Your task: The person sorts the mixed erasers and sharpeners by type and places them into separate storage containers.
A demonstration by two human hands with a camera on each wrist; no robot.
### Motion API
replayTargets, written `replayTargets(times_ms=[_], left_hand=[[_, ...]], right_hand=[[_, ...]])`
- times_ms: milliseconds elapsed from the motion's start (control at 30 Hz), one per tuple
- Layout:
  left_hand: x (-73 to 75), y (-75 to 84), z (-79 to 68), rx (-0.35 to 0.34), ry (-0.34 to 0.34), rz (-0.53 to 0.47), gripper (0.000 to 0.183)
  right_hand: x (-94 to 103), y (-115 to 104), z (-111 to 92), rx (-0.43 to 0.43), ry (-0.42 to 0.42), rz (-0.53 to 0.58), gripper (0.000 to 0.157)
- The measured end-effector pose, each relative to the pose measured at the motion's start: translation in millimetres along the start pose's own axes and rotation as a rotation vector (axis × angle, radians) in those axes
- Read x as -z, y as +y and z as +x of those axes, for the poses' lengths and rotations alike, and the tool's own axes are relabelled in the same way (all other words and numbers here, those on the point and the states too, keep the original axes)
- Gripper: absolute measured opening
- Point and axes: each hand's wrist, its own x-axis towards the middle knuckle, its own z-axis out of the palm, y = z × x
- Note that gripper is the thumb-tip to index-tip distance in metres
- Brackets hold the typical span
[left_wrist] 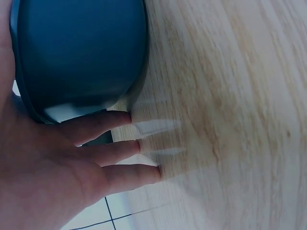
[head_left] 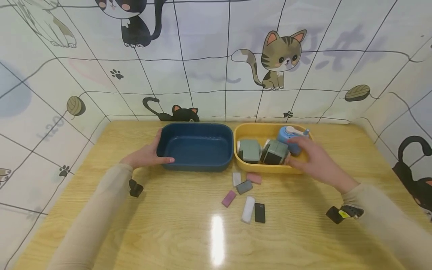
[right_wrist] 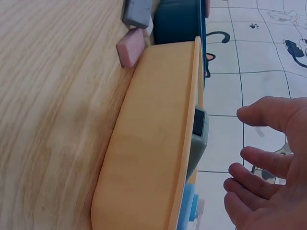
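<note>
My left hand [head_left: 145, 154] is at the left end of a dark blue bin [head_left: 195, 166], its thumb along the front rim. In the left wrist view its other fingers [left_wrist: 122, 175] stretch out straight beside the bin. Over the right part of a yellow bin [head_left: 263, 168] hovers my right hand [head_left: 315, 159], fingers spread and loosely bent, holding nothing. Beneath its fingers is a light blue hand-crank pencil sharpener [head_left: 285, 133] with a white crank arm. Left of that sit two grey-green boxy devices [head_left: 249, 147] with dark fronts, one tilted.
On the wooden table [head_left: 162, 225] before the bins lie several small eraser-like blocks, among them a pink one [head_left: 254, 178], a grey one [head_left: 244, 187], a long white one [head_left: 248, 210] and a black one [head_left: 260, 213]. A cat-print curtain [head_left: 209, 75] hangs behind the table.
</note>
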Motion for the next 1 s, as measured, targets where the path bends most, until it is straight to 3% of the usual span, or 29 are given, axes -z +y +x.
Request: replayTargets(times_ms=[267, 600, 1000], left_hand=[[-6.1, -3.4, -0.1, 0.006, 0.013, -0.001, 0.124], [-6.1, -2.1, -2.0, 0.041, 0.021, -0.001, 0.124], [-2.2, 0.9, -0.2, 0.032, 0.007, 0.003, 0.124]], right_hand=[[-3.1, -12.2, -13.2, -0.006, -0.038, 0.002, 0.048], [-15.3, -25.3, -26.2, 0.07, -0.077, 0.016, 0.046], [-48.9, -22.6, -45.6, 0.187, -0.193, 0.11, 0.043]])
